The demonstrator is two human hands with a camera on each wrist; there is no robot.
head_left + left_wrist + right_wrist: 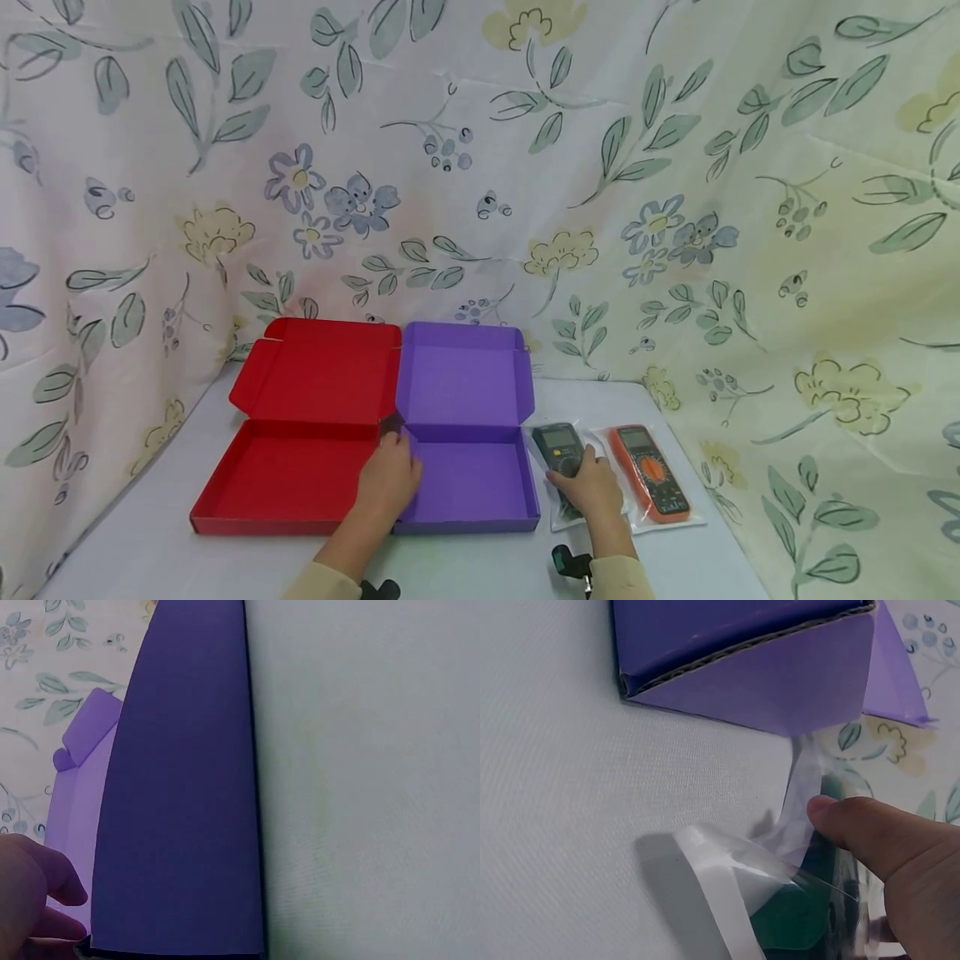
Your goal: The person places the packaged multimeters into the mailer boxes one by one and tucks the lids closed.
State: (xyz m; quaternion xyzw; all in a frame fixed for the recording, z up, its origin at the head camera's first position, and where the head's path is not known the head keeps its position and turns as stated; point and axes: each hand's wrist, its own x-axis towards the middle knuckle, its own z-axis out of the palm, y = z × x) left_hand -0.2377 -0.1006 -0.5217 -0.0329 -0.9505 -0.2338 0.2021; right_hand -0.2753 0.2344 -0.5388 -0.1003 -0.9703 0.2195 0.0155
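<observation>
An open red cardboard box [292, 479] and an open purple cardboard box [480, 479] stand side by side with their lids folded back. My left hand [388, 479] is where the two boxes meet, its fingers curled over the purple box's left wall. In the left wrist view its fingers [64, 881] show beside the purple front wall [180, 787]. Right of the purple box, my right hand [592, 487] grips a dark green multimeter [558, 442] in a clear plastic bag, its thumb [847, 817] on the near side. The palm covers the meter's lower part.
An orange multimeter [651, 473] in its own clear bag lies to the right of my right hand. A floral cloth [450, 167] hangs behind and beside the white table [240, 571]. Black wrist-camera mounts [572, 562] sit at both wrists.
</observation>
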